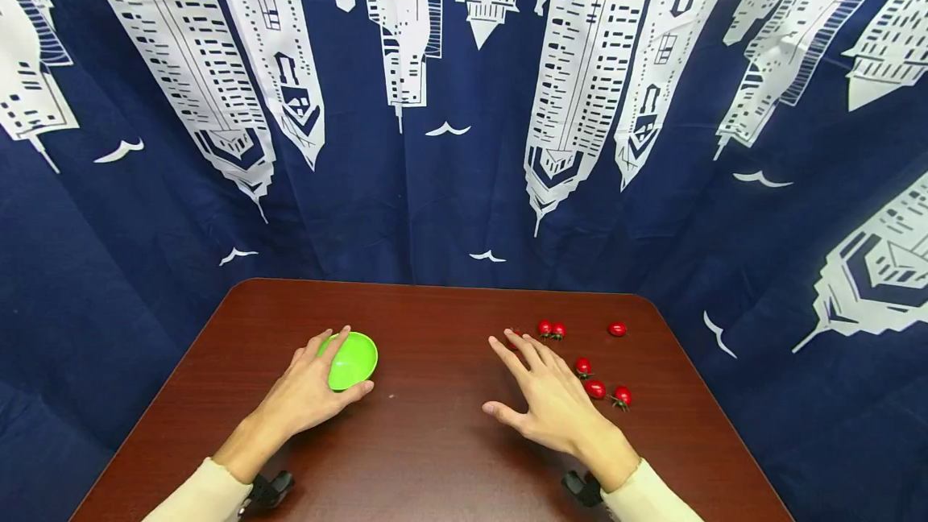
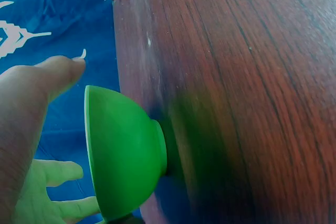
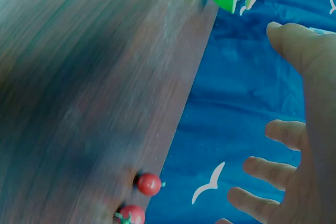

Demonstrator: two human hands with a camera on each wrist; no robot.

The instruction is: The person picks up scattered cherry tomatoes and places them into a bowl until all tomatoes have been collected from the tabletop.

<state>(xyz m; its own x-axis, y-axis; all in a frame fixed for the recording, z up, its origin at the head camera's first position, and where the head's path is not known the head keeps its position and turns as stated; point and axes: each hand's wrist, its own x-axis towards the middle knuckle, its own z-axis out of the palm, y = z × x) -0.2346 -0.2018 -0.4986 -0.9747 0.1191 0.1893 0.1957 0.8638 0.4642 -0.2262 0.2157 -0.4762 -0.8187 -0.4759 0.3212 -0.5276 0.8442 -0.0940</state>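
Note:
A small green bowl [image 1: 353, 362] stands upright on the brown table, left of the middle. My left hand [image 1: 308, 385] hovers at its rim with the thumb on the near right side and the fingers spread over the far left side. In the left wrist view the thumb [image 2: 60, 74] shows apart from the bowl [image 2: 123, 153]. My right hand [image 1: 554, 401] is in the air over the right half of the table, its fingers spread and holding nothing. Several cherry tomatoes lie around it, among them one red tomato [image 1: 594, 389] just right of the hand; one beyond the fingertips is partly hidden.
More tomatoes lie farther back, including one single tomato [image 1: 617, 329] near the far right corner. The wooden table [image 1: 435, 466] ends at a dark blue curtain [image 1: 406, 208] with white building prints, which hangs behind it and along its sides.

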